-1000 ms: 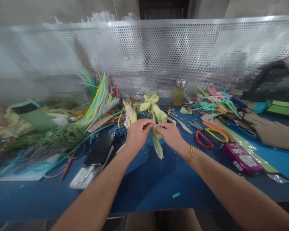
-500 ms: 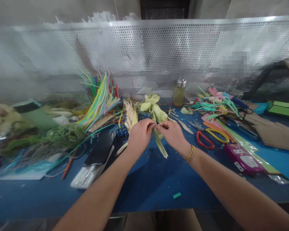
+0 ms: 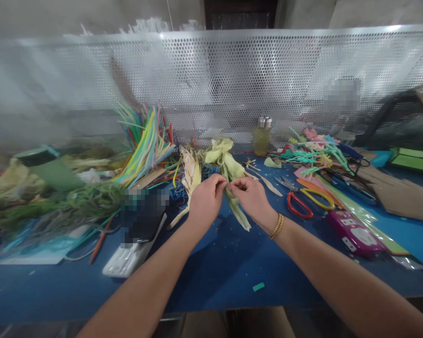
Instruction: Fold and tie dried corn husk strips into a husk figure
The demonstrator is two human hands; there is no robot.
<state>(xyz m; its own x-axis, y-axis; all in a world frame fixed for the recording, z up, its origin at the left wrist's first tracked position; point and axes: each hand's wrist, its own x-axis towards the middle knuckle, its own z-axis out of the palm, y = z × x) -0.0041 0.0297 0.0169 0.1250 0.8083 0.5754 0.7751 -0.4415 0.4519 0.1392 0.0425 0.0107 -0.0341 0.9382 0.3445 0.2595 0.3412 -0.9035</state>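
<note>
My left hand (image 3: pixel 205 201) and my right hand (image 3: pixel 253 197) meet over the blue table (image 3: pixel 211 272), fingers pinched together on a pale green leaf strip (image 3: pixel 240 213) that hangs down between them. Just behind lies a heap of dried leaf strips (image 3: pixel 215 159). A gold bracelet sits on my right wrist.
Red-and-yellow scissors (image 3: pixel 303 203) lie right of my hands, a purple box (image 3: pixel 352 232) further right. A bundle of coloured sticks (image 3: pixel 146 141) and green fibre (image 3: pixel 91 197) fill the left. A small bottle (image 3: pixel 262 135) stands by the perforated metal screen (image 3: pixel 232 80). A dark flat device (image 3: pixel 143 216) lies left.
The leaf strip's free end has swung to the right and slightly lower. Both hands have stayed pinched together in nearly the same place.
</note>
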